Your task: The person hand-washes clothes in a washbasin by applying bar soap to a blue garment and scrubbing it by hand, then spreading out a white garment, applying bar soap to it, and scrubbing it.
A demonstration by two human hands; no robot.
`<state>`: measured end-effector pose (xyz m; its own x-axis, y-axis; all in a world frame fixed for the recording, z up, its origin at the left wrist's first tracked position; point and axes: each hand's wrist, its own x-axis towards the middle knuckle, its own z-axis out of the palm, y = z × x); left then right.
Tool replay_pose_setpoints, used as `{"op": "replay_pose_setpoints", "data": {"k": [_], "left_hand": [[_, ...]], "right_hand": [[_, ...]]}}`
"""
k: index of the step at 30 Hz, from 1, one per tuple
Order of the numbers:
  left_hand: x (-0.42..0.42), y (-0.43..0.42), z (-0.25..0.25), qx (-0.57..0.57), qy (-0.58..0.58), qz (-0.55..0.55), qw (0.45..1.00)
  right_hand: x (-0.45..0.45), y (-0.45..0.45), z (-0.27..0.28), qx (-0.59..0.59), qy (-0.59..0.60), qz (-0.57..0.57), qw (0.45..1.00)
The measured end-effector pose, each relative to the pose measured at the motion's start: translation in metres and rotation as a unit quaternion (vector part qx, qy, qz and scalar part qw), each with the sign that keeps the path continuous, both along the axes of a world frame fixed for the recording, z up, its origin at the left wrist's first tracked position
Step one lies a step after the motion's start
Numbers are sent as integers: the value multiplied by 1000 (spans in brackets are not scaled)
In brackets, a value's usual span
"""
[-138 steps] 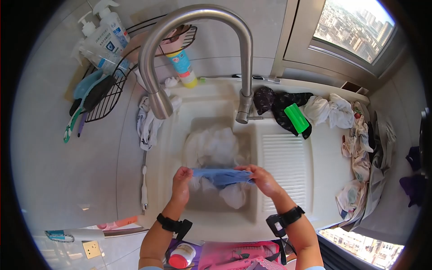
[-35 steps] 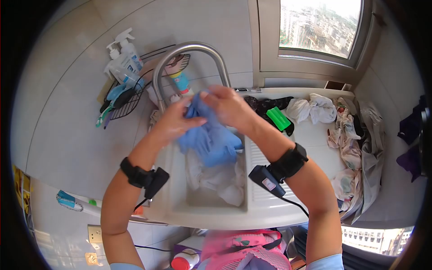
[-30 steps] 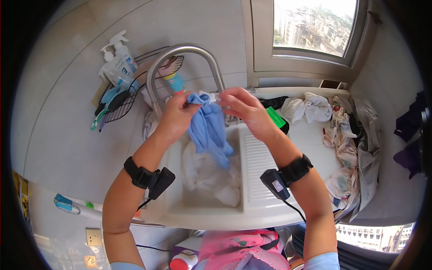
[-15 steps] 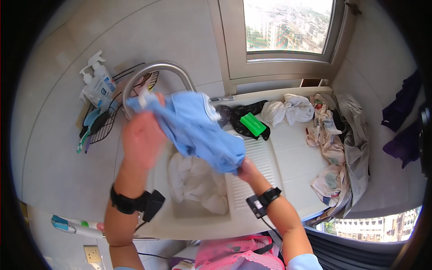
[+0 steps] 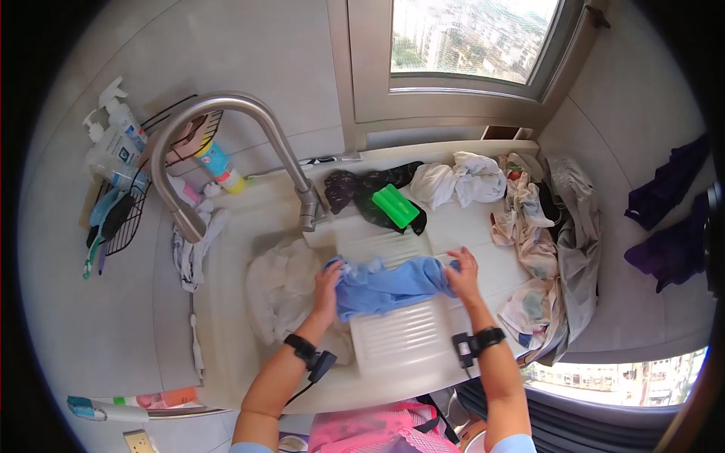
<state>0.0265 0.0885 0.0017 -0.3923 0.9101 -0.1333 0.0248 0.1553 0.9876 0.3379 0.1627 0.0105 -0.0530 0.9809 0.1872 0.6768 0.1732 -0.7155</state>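
Observation:
A light blue garment (image 5: 389,287) lies bunched lengthwise across the ribbed washboard (image 5: 400,343) of a white laundry sink. My left hand (image 5: 327,291) is closed around its left end. At the other end my right hand (image 5: 463,275) grips the cloth, its fingers bent over the edge. White, wet-looking cloth (image 5: 279,283) fills part of the basin to the left of the washboard. Just behind the blue garment, a bright green block (image 5: 395,208) rests on a black patterned cloth (image 5: 351,189).
A curved metal faucet (image 5: 253,106) arches over the basin's left side. White cloths (image 5: 479,180) and beige printed garments (image 5: 536,253) lie along the back and right. A wire rack (image 5: 124,226) with bottles hangs at left; dark purple cloths (image 5: 668,196) hang at right.
The blue garment has come down from above the basin onto the washboard, moving right. Both hands moved with it, one at each end. The view has shifted slightly.

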Motion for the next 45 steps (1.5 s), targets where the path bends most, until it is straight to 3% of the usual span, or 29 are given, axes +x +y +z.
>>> {"op": "replay_pose_setpoints", "data": {"k": [1, 3, 4, 5, 7, 14, 20, 23, 25, 26, 27, 29, 32, 35, 37, 39, 40, 42, 44, 45], "left_hand": [[11, 7, -14, 43, 182, -10, 982], [35, 7, -7, 90, 299, -46, 949], [44, 4, 0, 111, 356, -65, 926], [51, -7, 3, 134, 368, -94, 915], [60, -31, 8, 179, 393, -143, 891], [35, -13, 3, 199, 456, -301, 814], [22, 13, 5, 265, 464, -299, 790], [13, 18, 35, 140, 410, -344, 833], [-11, 6, 40, -83, 286, -190, 935], [-37, 5, 45, -137, 166, -127, 968], [-61, 6, 56, -191, 39, -62, 979], [-84, 0, 68, -143, -79, -44, 986], [-81, -10, 93, -84, -158, -25, 983], [-74, -27, 125, -46, -186, 19, 981], [-81, -39, 129, -1, -218, 43, 975], [-95, -55, 115, 57, -268, 52, 960], [-96, -63, 108, 31, -279, 48, 959], [-93, -68, 99, -10, -303, 34, 952], [-69, -78, 101, -95, -266, 55, 958], [-57, -83, 103, -139, -245, 65, 957]], "right_hand": [[-21, -4, 3, 52, -207, -12, 977], [-56, -9, -5, 52, -105, 31, 993], [-75, -21, -2, 25, 6, 67, 997], [-92, -40, 8, -2, 118, 100, 988], [-111, -75, 38, 95, -20, 134, 986], [-120, -36, 21, 79, -34, 206, 975], [-126, -9, 27, 42, -65, 241, 967], [-120, -3, 7, -35, 23, 175, 984], [-99, 8, 17, -131, 68, 119, 982], [-86, 11, 26, -191, 80, 83, 975], [-78, 10, 39, -121, -34, 77, 989], [-73, -4, 59, 15, -258, 64, 964], [-122, -27, 38, 92, -177, 190, 961], [-157, -57, 14, 20, -174, 201, 964], [-160, -52, 27, -35, -203, 178, 962], [-157, -39, 21, -132, -174, 207, 954], [-161, -37, 38, -183, -160, 219, 945], [-159, -36, 64, -319, 149, 258, 900], [-163, -40, 75, -391, 462, 265, 750], [-167, -47, 85, -381, 507, 275, 722]]}}
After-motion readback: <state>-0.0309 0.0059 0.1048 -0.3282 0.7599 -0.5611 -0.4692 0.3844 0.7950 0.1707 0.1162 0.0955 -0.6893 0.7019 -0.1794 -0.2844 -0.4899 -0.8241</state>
